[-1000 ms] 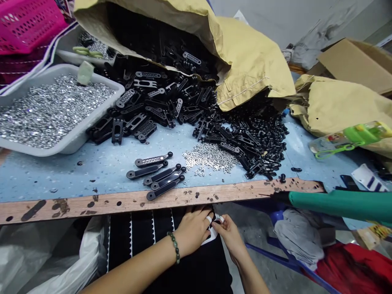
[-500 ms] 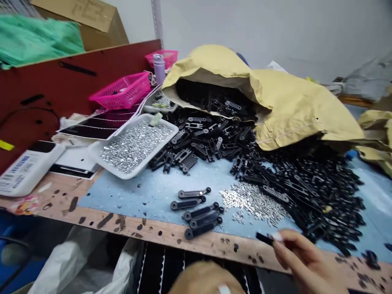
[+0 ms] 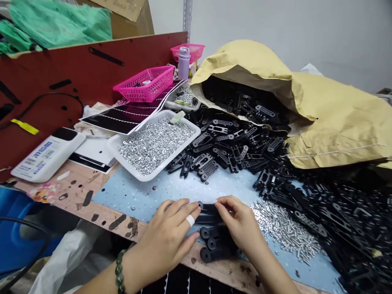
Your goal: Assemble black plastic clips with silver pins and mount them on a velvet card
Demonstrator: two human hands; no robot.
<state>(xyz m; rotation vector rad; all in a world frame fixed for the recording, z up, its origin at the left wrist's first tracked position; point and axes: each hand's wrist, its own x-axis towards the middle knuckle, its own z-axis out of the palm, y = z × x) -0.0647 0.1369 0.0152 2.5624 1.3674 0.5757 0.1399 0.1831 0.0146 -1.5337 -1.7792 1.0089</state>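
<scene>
In the head view, several slim black plastic arms [image 3: 211,255] with round ends lie in a row at the front of the blue mat. My left hand [image 3: 173,228], with a white band on one finger, reaches in from the left. Its fingers are stretched out, with the fingertips at the left end of the farthest arm [image 3: 200,206]. My right hand [image 3: 241,224] is closed in a pinch over that same arm. A dark strip [image 3: 209,206] lies along the arm's top and runs to the right fingertips. The right hand hides the arms' right ends.
Loose silver screws and nuts [image 3: 284,228] lie right of my hands. Behind are a white tray [image 3: 145,177] of small metal parts, a heap of black parts [image 3: 232,147], and a paper sack [image 3: 251,57]. A white device [image 3: 45,157] and pink basket [image 3: 147,87] stand left.
My right hand has moved left from the table's front edge to the row of arms, bringing the black strip. My left hand has come up to the row's left end. The view has shifted.
</scene>
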